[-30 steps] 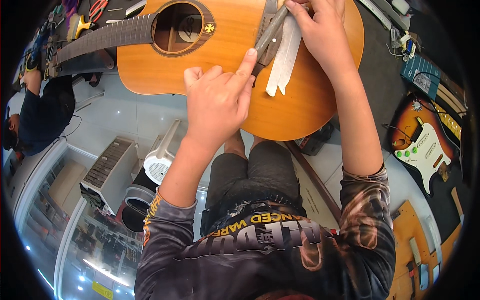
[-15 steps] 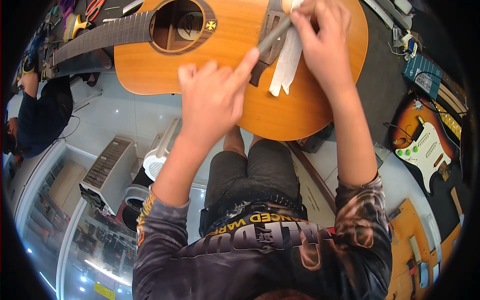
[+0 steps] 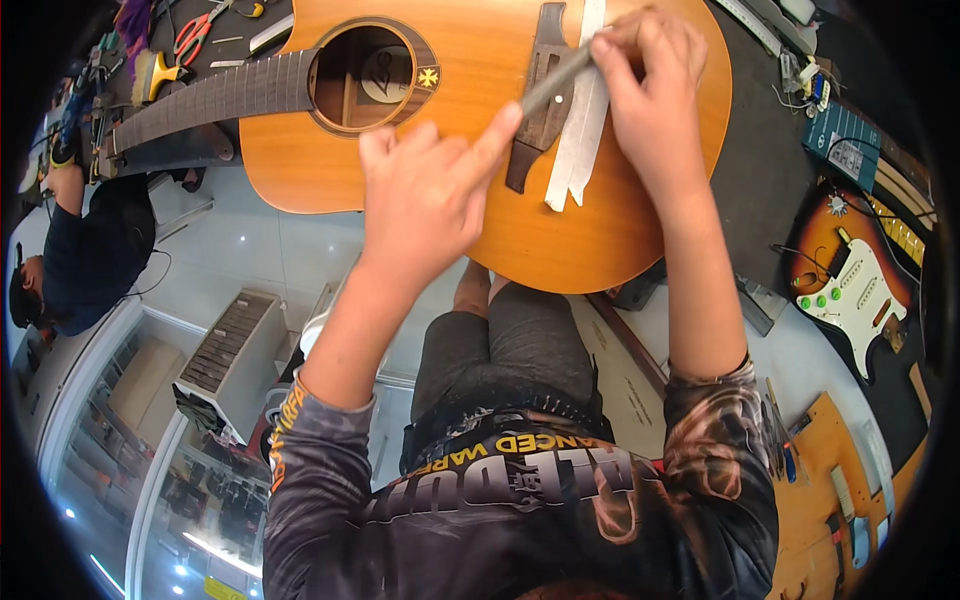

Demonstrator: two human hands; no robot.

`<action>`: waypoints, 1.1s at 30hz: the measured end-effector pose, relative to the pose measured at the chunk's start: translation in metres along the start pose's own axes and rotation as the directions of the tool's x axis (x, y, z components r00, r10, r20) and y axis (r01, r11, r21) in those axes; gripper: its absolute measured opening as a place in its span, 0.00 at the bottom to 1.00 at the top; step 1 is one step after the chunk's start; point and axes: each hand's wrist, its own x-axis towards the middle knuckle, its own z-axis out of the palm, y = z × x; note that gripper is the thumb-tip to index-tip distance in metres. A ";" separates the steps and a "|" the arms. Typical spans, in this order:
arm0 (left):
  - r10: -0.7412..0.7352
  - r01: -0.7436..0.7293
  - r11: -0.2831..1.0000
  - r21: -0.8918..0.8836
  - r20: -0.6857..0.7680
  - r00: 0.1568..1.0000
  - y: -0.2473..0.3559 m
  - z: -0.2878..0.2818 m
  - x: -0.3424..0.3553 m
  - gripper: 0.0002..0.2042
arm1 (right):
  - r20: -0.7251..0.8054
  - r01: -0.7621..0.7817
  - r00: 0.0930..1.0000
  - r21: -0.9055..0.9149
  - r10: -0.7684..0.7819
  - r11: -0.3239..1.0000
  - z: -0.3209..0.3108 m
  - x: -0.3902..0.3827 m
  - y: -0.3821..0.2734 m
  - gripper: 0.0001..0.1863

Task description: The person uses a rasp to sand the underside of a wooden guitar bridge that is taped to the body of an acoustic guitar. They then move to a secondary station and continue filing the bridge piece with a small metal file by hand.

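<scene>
An acoustic guitar body [image 3: 610, 235] with an orange-brown top lies before me, its neck pointing left. Across its dark wooden bridge [image 3: 520, 165] slants a narrow grey stick, which looks like a file [image 3: 556, 82]. My right hand [image 3: 655, 110] is closed round the file's far right end. At the near left end, my left hand [image 3: 425, 200] presses with a stretched index finger; its other fingers are curled and the thumb is partly hidden. Pale masking tape [image 3: 574, 155] runs along the bridge's right side, beneath the file. No strings show over the soundhole [image 3: 340, 85].
Red-handled scissors [image 3: 193, 38] and a yellow-handled brush [image 3: 155, 75] lie at the far left. On the right are a teal box [image 3: 842, 140] and a sunburst electric guitar body [image 3: 815, 265]. Another person [image 3: 100, 235] works at the left. A slatted box [image 3: 235, 345] stands below on the floor.
My view has shifted slightly, so the guitar and surroundings sit a little lower in the picture. Both hands stay at the file with nearly the same grip.
</scene>
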 end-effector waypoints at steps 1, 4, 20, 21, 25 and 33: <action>-0.026 0.028 0.999 -0.040 0.049 0.998 0.006 -0.004 -0.018 0.28 | 0.040 -0.039 0.998 0.008 0.039 0.999 -0.004 -0.012 -0.010 0.06; -0.077 0.088 0.994 -0.058 0.170 0.983 0.012 -0.015 -0.028 0.27 | 0.002 0.027 1.000 0.022 -0.027 0.999 -0.005 -0.024 -0.020 0.05; 0.077 -0.076 0.997 -0.026 0.036 0.996 -0.012 -0.003 0.024 0.26 | -0.058 -0.149 0.986 0.082 0.153 0.986 -0.012 0.017 -0.028 0.06; 0.083 -0.083 0.997 -0.012 0.053 0.995 -0.010 -0.007 0.018 0.25 | -0.064 -0.149 0.986 0.084 0.154 0.985 -0.011 0.008 -0.029 0.06; 0.030 -0.020 0.998 -0.060 0.177 0.984 -0.002 -0.018 -0.035 0.28 | -0.015 -0.199 0.980 0.007 0.199 0.980 -0.010 -0.032 -0.062 0.06; 0.072 -0.069 0.997 -0.046 0.073 0.995 -0.011 -0.005 -0.009 0.27 | -0.063 -0.164 0.985 -0.020 0.162 0.986 -0.008 -0.002 -0.046 0.06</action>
